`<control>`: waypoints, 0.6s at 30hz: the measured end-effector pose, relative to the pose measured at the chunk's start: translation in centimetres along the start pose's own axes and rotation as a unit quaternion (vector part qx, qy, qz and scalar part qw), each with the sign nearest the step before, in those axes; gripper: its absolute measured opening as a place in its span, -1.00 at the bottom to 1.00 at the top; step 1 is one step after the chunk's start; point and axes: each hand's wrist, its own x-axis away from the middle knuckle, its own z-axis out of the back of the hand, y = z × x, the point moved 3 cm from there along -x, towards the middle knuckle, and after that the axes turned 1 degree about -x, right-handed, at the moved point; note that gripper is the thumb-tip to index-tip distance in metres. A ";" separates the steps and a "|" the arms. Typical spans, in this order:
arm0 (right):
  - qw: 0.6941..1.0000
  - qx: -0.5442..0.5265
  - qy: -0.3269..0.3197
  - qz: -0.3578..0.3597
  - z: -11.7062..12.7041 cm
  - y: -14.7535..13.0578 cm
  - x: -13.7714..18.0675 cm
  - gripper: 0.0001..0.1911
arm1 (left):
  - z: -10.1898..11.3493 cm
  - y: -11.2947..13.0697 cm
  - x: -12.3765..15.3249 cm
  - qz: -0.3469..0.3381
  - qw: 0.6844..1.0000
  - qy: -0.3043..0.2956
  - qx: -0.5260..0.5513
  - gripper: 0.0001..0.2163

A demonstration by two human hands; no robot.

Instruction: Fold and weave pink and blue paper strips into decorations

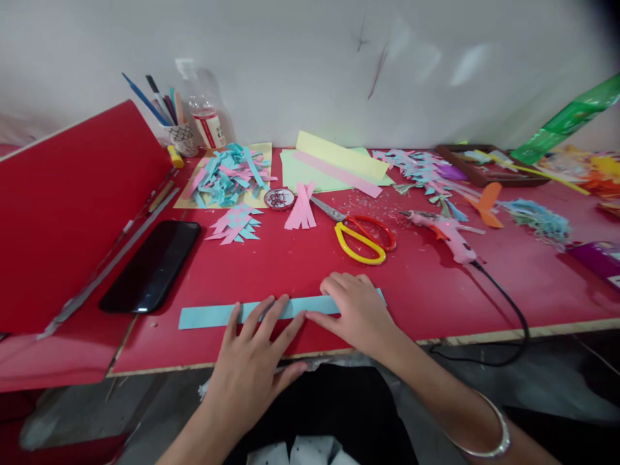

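A long light-blue paper strip [206,316] lies flat near the table's front edge. My left hand [259,349] rests on it with fingers spread, the fingertips touching the strip and the thumb off its lower side. Farther right, my right hand [361,313] is bent over the same strip, fingers curled at its upper edge and thumb along its lower edge, covering part of it. Beyond my hands lie scissors [361,239] with one yellow and one red handle, a bundle of fanned pink paper strips [301,208] and a pink-and-blue woven paper piece [236,224].
A black phone [151,266] and a raised red board [72,219] stand left. Behind are a paper-strip pile [230,171], a pen cup [181,139], a bottle [206,116] and paper sheets [334,168]. A corded pink glue gun [448,236] and a tray [445,153] lie right.
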 end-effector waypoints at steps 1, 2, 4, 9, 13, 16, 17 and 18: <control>1.000 0.001 0.003 -0.012 0.0 -0.1 0.0 -0.68 | 0.0 0.0 0.1 0.004 1.000 0.000 -0.001 -0.53; 1.000 -0.001 0.003 -0.023 -0.1 -0.2 0.0 -0.71 | -0.1 0.0 0.1 0.005 1.000 -0.001 -0.002 -0.52; 0.999 -0.013 0.004 -0.040 -0.1 -0.2 0.1 -0.77 | -0.1 0.0 0.2 0.002 1.000 0.000 -0.006 -0.52; 0.998 -0.036 0.007 -0.060 0.4 0.7 0.8 -0.81 | -0.2 -0.3 0.5 -0.013 0.999 0.012 -0.026 -0.52; 0.994 -0.023 0.013 -0.110 0.9 2.3 2.0 -0.81 | -0.2 -1.1 1.2 -0.021 0.998 0.024 -0.044 -0.54; 0.990 -0.008 0.022 -0.140 1.2 3.6 3.0 -0.77 | -0.3 -1.5 1.6 -0.034 0.998 0.025 -0.054 -0.53; 0.988 0.000 0.028 -0.150 1.3 4.1 3.4 -0.75 | -0.4 -1.6 1.7 -0.037 0.997 0.022 -0.057 -0.52; 0.987 0.007 0.035 -0.160 1.4 4.7 3.8 -0.73 | -0.5 -1.7 1.7 -0.038 0.997 0.018 -0.059 -0.52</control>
